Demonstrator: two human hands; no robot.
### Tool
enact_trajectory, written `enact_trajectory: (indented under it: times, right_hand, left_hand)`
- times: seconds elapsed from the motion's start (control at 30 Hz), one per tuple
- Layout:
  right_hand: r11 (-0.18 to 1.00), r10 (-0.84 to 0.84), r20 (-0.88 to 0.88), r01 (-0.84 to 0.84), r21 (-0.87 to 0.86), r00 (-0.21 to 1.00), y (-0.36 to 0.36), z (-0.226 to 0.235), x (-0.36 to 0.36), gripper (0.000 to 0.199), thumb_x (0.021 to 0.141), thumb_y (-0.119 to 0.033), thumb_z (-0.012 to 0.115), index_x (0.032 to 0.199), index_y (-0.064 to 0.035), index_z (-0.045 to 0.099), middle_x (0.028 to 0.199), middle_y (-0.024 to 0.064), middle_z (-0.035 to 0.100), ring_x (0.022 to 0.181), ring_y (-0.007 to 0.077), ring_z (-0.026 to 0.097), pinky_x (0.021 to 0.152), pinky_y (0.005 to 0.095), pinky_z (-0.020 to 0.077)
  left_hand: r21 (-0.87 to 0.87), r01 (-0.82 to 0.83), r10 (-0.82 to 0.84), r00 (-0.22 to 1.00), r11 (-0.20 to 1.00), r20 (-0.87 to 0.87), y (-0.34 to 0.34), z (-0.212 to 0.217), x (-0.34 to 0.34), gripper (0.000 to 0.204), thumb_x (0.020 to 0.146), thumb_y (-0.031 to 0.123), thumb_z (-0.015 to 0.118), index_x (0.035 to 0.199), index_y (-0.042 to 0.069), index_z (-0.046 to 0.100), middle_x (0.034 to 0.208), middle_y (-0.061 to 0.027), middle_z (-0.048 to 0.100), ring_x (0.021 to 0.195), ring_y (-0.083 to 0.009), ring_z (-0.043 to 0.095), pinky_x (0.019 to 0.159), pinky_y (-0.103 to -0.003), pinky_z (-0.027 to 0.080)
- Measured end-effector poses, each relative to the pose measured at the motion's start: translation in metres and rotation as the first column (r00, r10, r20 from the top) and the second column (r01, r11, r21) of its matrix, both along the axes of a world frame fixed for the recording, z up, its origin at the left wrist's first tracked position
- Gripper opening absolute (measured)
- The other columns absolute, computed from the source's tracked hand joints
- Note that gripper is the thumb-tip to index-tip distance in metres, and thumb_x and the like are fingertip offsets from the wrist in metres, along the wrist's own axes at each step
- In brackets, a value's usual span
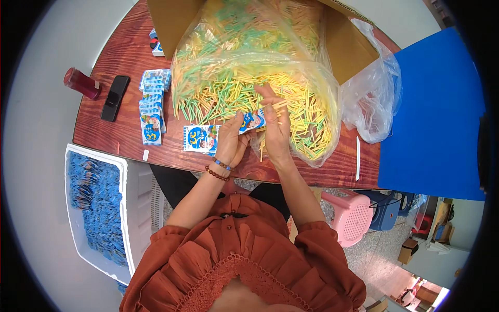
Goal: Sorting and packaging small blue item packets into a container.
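My left hand grips a small blue and white paper packet by its lower end, just above the table's near edge. My right hand holds a few thin yellow sticks at the packet's open end, touching it. Both hands sit in front of a large clear plastic bag filled with green and yellow sticks. A flat stack of the same blue packets lies under my left hand.
The reddish wooden table carries more blue packets, a black phone, a dark red bottle and a cardboard box. A white bin of blue packets stands lower left. A pink stool is lower right, a blue board at right.
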State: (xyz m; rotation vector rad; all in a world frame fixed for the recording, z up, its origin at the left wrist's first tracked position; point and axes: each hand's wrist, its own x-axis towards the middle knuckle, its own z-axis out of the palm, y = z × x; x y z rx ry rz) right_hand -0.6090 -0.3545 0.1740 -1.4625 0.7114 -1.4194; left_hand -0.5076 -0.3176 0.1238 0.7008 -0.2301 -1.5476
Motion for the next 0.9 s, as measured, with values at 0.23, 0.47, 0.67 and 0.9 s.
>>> enact_trajectory:
  times: [0.23, 0.47, 0.67, 0.9]
  right_hand:
    - [0.999, 0.036, -0.122, -0.032, 0.041, 0.992, -0.015, 0.008, -0.014, 0.049, 0.102, -0.039, 0.031, 0.128, 0.0001, 0.046, 0.136, 0.0168, 0.047, 0.131, 0.0275, 0.039, 0.112, 0.0384, 0.0238]
    - [0.961, 0.259, -0.406, -0.193, 0.198, 0.877, -0.029, 0.023, -0.017, 0.056, 0.099, -0.039, 0.042, 0.139, -0.0002, 0.034, 0.140, 0.0167, 0.041, 0.130, 0.0281, 0.040, 0.108, 0.0385, 0.0304]
    - [0.962, 0.270, -0.485, -0.218, 0.162, 0.831, -0.027, 0.047, -0.018, 0.068, 0.090, -0.026, 0.062, 0.143, -0.0025, 0.027, 0.144, 0.0161, 0.036, 0.129, 0.0284, 0.042, 0.104, 0.0399, 0.0368]
    - [0.886, -0.372, -0.832, -0.111, -0.451, 0.411, -0.012, 0.040, -0.011, 0.048, 0.090, -0.021, 0.060, 0.131, 0.0020, 0.047, 0.135, 0.0150, 0.050, 0.124, 0.0220, 0.049, 0.099, 0.0375, 0.0416]
  left_hand:
    - [-0.068, -0.032, 0.024, 0.994, 0.997, -0.107, -0.010, -0.004, -0.007, 0.024, 0.099, 0.026, 0.051, 0.096, 0.005, 0.060, 0.095, -0.0056, 0.066, 0.085, -0.0131, 0.063, 0.074, -0.031, 0.052]
    - [-0.156, -0.020, -0.004, 0.988, 0.987, -0.151, -0.018, -0.006, 0.002, 0.025, 0.100, 0.027, 0.049, 0.107, 0.005, 0.057, 0.107, -0.0062, 0.063, 0.093, -0.0155, 0.060, 0.084, -0.034, 0.050]
    - [-0.110, -0.106, 0.069, 0.952, 0.988, -0.299, -0.024, -0.001, 0.011, 0.025, 0.099, 0.029, 0.050, 0.104, 0.006, 0.058, 0.102, -0.0056, 0.064, 0.091, -0.0155, 0.062, 0.080, -0.034, 0.053]
    - [-0.143, -0.147, 0.084, 0.924, 0.979, -0.373, -0.025, -0.008, 0.015, 0.026, 0.099, 0.028, 0.050, 0.109, 0.005, 0.057, 0.106, -0.0072, 0.063, 0.096, -0.0166, 0.061, 0.085, -0.034, 0.051]
